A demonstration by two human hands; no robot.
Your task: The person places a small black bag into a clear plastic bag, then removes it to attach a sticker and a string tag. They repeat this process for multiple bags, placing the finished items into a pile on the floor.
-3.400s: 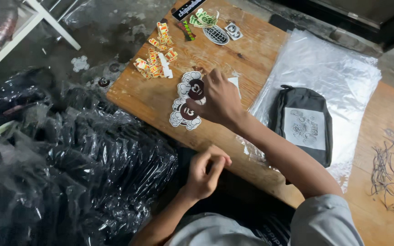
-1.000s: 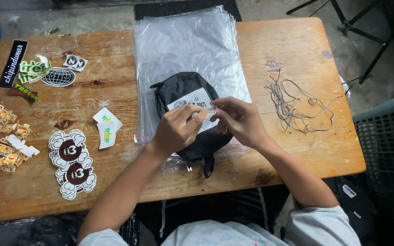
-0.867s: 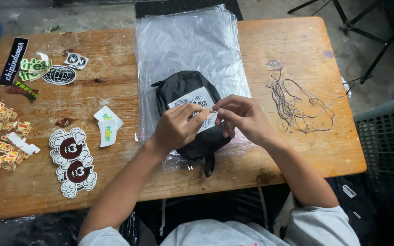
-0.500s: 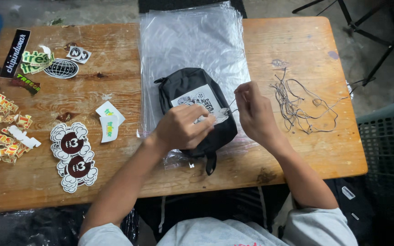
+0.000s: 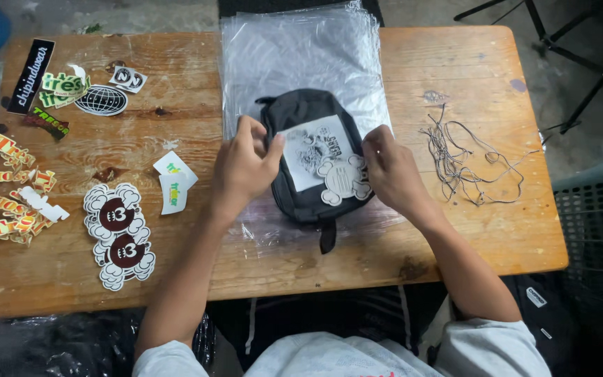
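Gripping a black pouch (image 5: 305, 119) from both sides on a stack of clear plastic bags (image 5: 301, 52), mid-table. Left hand (image 5: 242, 167) curled around its left edge, right hand (image 5: 389, 171) closed on its right edge beside a cloud-shaped sticker (image 5: 343, 183) lying on the pouch. Further out: sticker piles (image 5: 116, 234) left, tangled cords (image 5: 469, 167) right, wooden table (image 5: 176, 269) beneath.

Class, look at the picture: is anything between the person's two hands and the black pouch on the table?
Nothing visible. The left hand and right hand grip opposite sides of the black pouch, which lies on clear plastic bags.
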